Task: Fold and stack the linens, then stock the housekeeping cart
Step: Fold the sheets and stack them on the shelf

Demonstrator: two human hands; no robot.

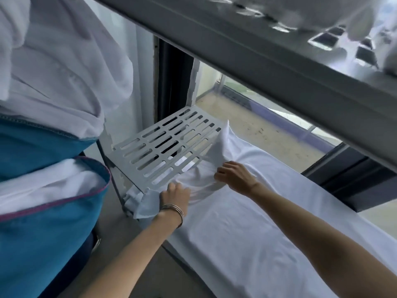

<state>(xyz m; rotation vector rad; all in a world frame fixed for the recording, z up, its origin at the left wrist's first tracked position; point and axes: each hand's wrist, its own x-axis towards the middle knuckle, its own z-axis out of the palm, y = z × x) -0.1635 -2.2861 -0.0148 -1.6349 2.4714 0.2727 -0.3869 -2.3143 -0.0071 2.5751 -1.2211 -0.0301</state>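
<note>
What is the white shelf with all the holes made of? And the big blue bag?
The slotted shelf looks like painted metal: thin, stiff, with punched slots and chipped paint along its edge. The blue bag looks like woven fabric: it sags softly, with a stitched purple-trimmed rim.

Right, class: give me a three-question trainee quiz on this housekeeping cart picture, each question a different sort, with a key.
1. True or false: the white sheet lies spread over the slotted shelf, with part of the slots bare.
2. Multiple choice: the bangles sit on the wrist of the A) left hand B) right hand C) neither.
3. Fill in: the laundry bag beside the cart is ____ in colour.

Key: 1 true; 2 A; 3 blue.
</note>
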